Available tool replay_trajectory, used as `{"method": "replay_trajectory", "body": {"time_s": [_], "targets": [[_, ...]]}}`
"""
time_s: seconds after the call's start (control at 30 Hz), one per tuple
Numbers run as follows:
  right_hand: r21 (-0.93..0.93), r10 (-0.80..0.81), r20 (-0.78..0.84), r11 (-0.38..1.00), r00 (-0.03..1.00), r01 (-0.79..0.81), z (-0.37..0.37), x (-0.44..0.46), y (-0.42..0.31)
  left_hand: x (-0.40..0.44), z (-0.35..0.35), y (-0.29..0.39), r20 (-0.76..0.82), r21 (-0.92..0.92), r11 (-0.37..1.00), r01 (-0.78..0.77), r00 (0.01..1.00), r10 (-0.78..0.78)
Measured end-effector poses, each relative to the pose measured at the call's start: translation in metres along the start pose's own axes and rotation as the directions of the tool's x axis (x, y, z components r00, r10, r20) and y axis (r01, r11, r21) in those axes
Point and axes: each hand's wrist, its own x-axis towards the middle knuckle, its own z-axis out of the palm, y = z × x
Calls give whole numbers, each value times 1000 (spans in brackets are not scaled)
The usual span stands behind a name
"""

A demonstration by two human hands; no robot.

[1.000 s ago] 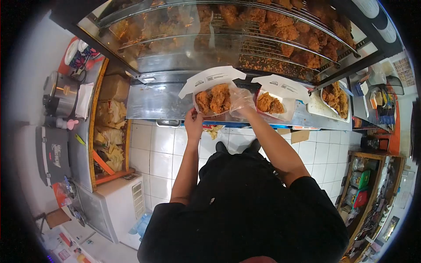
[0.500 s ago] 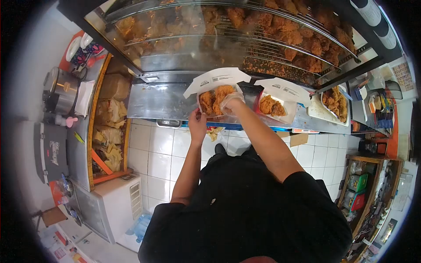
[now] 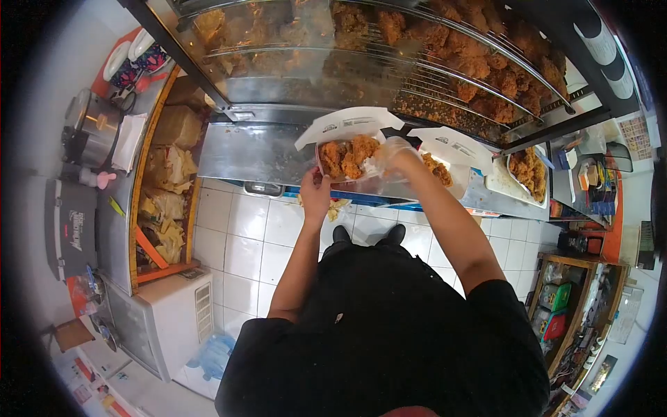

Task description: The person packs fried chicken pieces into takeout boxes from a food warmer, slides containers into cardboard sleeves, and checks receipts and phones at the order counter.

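Note:
A white cardboard takeaway box stands on the metal counter with its lid up, holding fried chicken pieces and some white rice or paper at the right. My left hand pinches the box's front left corner. My right hand, in a clear plastic glove, hovers just past the box's right side; its fingers are blurred, and I cannot tell whether it holds anything. To the right stands a second open box with fried chicken, partly hidden by my right forearm.
Behind the counter rises a glass display cabinet with fried chicken on wire racks. A tray of chicken sits at the counter's right end. At left, an orange-edged shelf holds paper packs. A wooden shelf stands right.
My right hand has moved right, off the chicken in the first box, toward the gap between both boxes. My left hand stays at the box corner. The view has shifted slightly.

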Motion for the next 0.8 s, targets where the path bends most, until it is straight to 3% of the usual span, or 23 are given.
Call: {"method": "replay_trajectory", "body": {"time_s": [0.07,0.13,0.17,0.23,0.3,0.33,0.4,0.43,0.47,0.53,0.57,0.6,0.67,0.73,0.8], "targets": [[-311,-81,-15,948,997,72,-24,-38,-4,1,-2,4,11,45,999,-6,1000,6],[-289,-103,-78,954,992,76,-13,-49,7,0,-3,7,27,92,996,-12,1000,10],[98,-15,-303,994,953,47,0,-49,9,-1,-1,8,-6,173,982,-71,997,73],[471,155,-464,877,872,95,17,-44,11,-4,2,18,-30,256,958,-127,990,139],[227,117,-458,974,881,-11,22,-37,8,-9,9,46,-34,585,722,-371,877,478],[141,106,-456,989,884,-46,27,-31,11,-9,15,55,-32,584,720,-375,876,482],[265,162,-469,964,868,-37,71,5,24,-10,28,66,300,618,494,-612,764,571],[266,162,-468,963,869,-36,77,14,22,-13,38,66,301,619,493,-611,765,569],[775,399,-383,629,833,55,83,22,19,-16,51,64,340,629,479,-612,771,539],[983,544,-178,65,820,171,85,30,14,-18,62,57,374,639,461,-615,773,513],[869,497,-409,467,766,161,82,30,11,-19,65,51,458,601,467,-648,759,463],[888,560,-361,450,746,93,81,27,10,-21,67,45,540,561,476,-677,735,409],[906,619,-310,423,722,26,49,-5,-14,-27,64,54,530,573,489,-658,752,391],[786,637,-548,613,542,75,48,-11,-25,-30,62,54,520,585,502,-636,770,370],[788,635,-550,610,543,84,51,-10,-31,-31,60,49,490,551,478,-684,729,479]]}}
